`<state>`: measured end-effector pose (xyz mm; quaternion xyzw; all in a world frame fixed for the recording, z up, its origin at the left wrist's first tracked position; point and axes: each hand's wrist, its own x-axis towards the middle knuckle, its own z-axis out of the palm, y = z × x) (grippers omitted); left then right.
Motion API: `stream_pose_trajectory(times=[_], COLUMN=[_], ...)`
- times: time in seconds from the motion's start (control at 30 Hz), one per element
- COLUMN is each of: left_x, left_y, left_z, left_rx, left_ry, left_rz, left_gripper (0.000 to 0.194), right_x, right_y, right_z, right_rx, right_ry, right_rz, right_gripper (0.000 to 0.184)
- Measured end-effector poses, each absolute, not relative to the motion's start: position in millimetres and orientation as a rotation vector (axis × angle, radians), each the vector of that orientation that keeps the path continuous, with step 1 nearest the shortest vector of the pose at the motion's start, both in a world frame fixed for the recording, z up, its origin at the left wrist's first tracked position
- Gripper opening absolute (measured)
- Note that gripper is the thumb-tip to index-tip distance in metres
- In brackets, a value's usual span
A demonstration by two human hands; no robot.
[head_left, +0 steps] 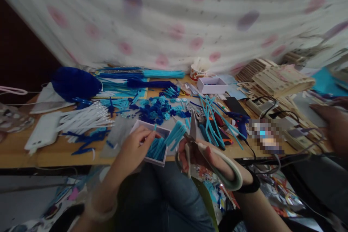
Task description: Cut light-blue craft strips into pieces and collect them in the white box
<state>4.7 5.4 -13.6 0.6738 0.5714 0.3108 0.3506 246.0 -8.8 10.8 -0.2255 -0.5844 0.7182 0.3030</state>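
Observation:
My left hand (137, 143) is over a small white box (163, 162), thumb and fingers pinched on a short light-blue pipe cleaner (155, 127) whose tip sticks up. Cut light-blue pipe cleaner pieces (157, 149) lie in that box. To its right, my right hand (199, 157) grips scissors (231, 175) with pale handles, their blades pointing up and parted. A bunch of light-blue pipe cleaners (176, 133) sticks out beside the right fingers, over the box's right edge; whether those fingers hold it is hidden. Blue pipe-cleaner flowers (156, 108) are heaped just behind.
White stems (87, 117) and a white phone (43, 130) lie left. Long light-blue pipe cleaners (213, 119), a blue glue gun (240, 121) and power strips (290, 130) are right. Another white box (212, 86) stands behind. Another person's hand (331, 119) shows at far right.

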Motion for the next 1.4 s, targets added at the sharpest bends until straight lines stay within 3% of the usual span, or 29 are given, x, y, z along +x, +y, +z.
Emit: stream_pose_trajectory(times=[0.2, 0.5, 0.6, 0.67, 0.73, 0.83, 1.0, 1.23, 1.4], left_x=[8.1, 15.0, 14.7, 13.9, 15.0, 21.3, 29.0, 28.9, 33.8], left_y=[4.4, 12.2, 8.4, 4.9, 3.8, 7.8, 9.4, -7.9, -13.6], left_z=[-11.2, -42.1, -30.3, -13.7, 1.2, 9.9, 8.8, 9.7, 1.8], left_rx=[1.924, 1.966, 1.957, 1.807, 1.622, 1.526, 1.689, 1.692, 1.553], left_ry=[1.673, 1.699, 1.704, 1.660, 1.428, 0.964, 0.933, 0.845, 0.853], left_rz=[0.333, 0.442, 0.571, 0.832, 0.992, 0.898, 0.734, 0.667, 0.706], left_gripper=[0.039, 0.005, 0.010, 0.024, 0.042, 0.061, 0.041, 0.038, 0.030], right_x=[251.7, 254.1, 254.6, 254.7, 254.5, 253.8, 256.0, 258.2, 255.2], right_y=[-5.9, -7.0, -8.1, -8.2, -7.5, -6.9, -11.0, -10.0, -8.4], right_z=[10.6, 9.9, 11.8, 11.2, 9.8, 9.1, 12.7, 24.4, 32.0], right_rx=[-0.590, -0.580, -0.591, -0.555, -0.509, -0.478, -0.497, -0.510, -0.556], right_ry=[-1.596, -1.612, -1.596, -1.588, -1.596, -1.635, -1.710, -1.884, -1.978], right_rz=[1.887, 1.893, 1.910, 1.934, 1.953, 1.967, 2.012, 1.990, 2.001], right_gripper=[0.059, 0.057, 0.056, 0.058, 0.063, 0.066, 0.067, 0.063, 0.074])
